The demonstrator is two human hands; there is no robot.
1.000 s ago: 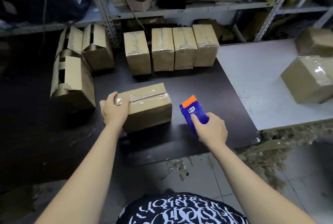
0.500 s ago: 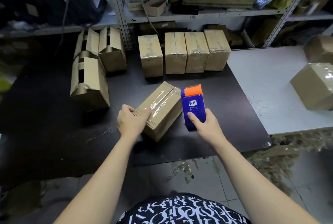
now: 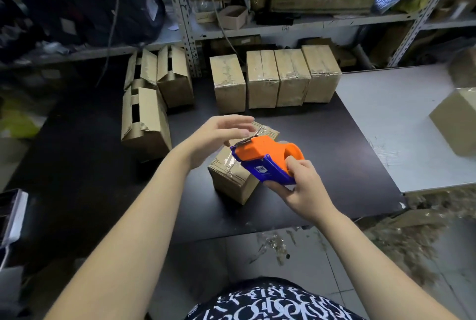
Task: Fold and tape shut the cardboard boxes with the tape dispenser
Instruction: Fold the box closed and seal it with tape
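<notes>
The right hand point(image 3: 305, 191) gripped the blue-and-orange tape dispenser point(image 3: 268, 158), fingers point(image 3: 292, 163) curled round its handle, over the taped cardboard box point(image 3: 231, 183) near the front edge of the dark worktop point(image 3: 322, 139). The left hand point(image 3: 219, 134) hung above the box's far end, fingers straight; contact could not be told. Four taped boxes point(image 3: 291, 80) lined the back edge.

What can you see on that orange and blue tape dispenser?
The tape dispenser looks plastic: orange top, blue body with a white label, metal blade in front. The right hand grips its back end, holding it tilted above a taped box, blade toward the open left hand.
</notes>
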